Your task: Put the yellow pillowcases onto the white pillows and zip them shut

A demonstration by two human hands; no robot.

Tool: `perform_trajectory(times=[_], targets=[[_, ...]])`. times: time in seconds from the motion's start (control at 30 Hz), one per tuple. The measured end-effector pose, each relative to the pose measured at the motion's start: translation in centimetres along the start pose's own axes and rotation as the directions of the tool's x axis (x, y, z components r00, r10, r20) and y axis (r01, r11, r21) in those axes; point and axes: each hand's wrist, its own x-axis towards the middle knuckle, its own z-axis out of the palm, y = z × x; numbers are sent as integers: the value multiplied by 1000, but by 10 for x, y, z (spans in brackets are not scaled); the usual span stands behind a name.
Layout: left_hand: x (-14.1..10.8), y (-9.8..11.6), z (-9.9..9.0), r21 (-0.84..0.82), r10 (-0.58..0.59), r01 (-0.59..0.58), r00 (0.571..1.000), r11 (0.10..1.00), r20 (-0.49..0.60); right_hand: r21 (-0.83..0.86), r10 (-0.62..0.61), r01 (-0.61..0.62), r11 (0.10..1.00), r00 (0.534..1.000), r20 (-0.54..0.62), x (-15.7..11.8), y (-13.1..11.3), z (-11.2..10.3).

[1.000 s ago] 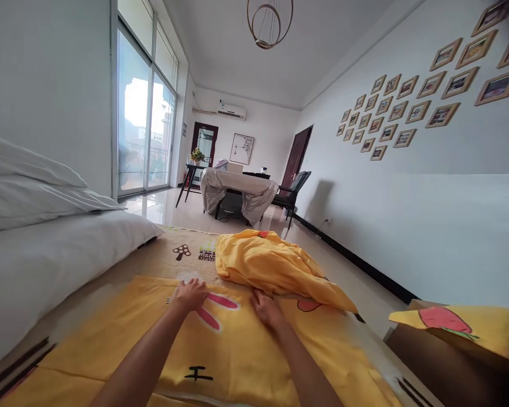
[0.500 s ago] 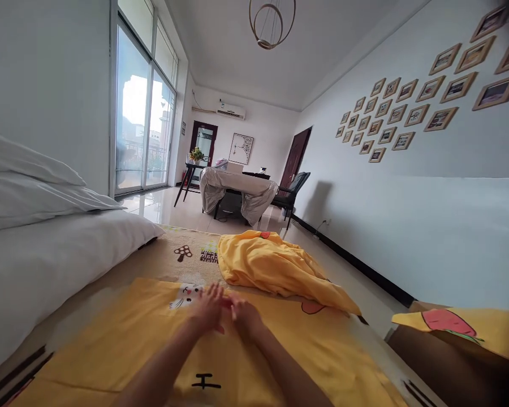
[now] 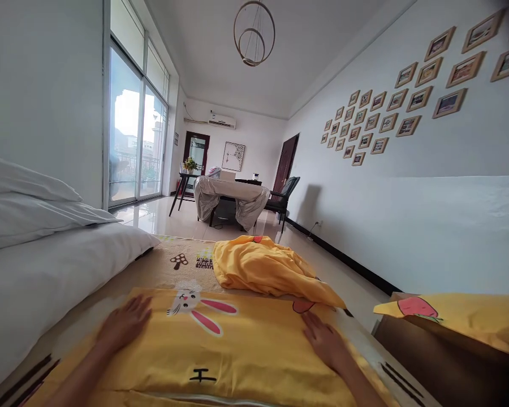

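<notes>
Spread out before me is a yellow cloth (image 3: 254, 350) printed with a white rabbit face, pink ears and a black mark. Its near edge shows a fold with a pale strip. My left hand (image 3: 125, 323) lies flat on the cloth's left part, fingers stretched, left of the rabbit face. On the right side, my right hand (image 3: 326, 341) rests palm down with fingers extended, just below a red printed patch. Neither hand grips anything. Beyond the cloth, a crumpled yellow cloth (image 3: 263, 265) lies in a heap.
Beneath is a beige patterned blanket (image 3: 165, 260). White pillows (image 3: 68, 260) are stacked at left. A cardboard box (image 3: 432, 350) with yellow fabric (image 3: 470, 316) over its edge stands at right. Farther off are a covered table (image 3: 233, 189) and a dark chair (image 3: 285, 195).
My hands have moved apart from the middle of the cloth, left hand leftward and right hand rightward. The rabbit's pink ears are now uncovered. The camera view has shifted slightly.
</notes>
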Motion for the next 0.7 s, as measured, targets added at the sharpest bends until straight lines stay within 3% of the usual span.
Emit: perform_trajectory(times=[0.1, 0.17, 0.2, 0.27, 0.33, 0.43, 0.5, 0.6, 0.7], targets=[[-23, -42, -12, 111, 10, -4, 999, 994, -52, -59, 121, -123, 991, 992, -39, -22, 29, -17], [-33, -44, -23, 186, 92, -71, 990, 980, -108, -81, 155, -160, 984, 985, -72, -27, 24, -26], [-35, -35, -28, 207, 130, -101, 983, 973, -130, -81, 149, -156, 984, 985, -88, -26, 13, -30], [-33, 0, -34, 205, 168, -139, 977, 969, -132, -63, 100, -107, 992, 989, -111, -19, -26, -34], [-26, 53, -30, 178, 228, -210, 969, 962, -92, -27, 5, -8, 1000, 993, -121, -8, -84, -32], [-19, 134, -9, 97, 325, -321, 945, 942, -30, 52, -139, 144, 988, 986, -92, 4, -180, -17], [-21, 172, 8, 42, 373, -372, 928, 927, -1, 109, -193, 199, 974, 979, -70, 4, -230, -1], [-31, 195, 29, -17, 402, -402, 916, 916, -5, 181, -203, 210, 961, 978, -55, -5, -266, 20], [-37, 191, 35, -38, 373, -375, 927, 926, -43, 214, -195, 202, 956, 979, -53, -10, -261, 30]])
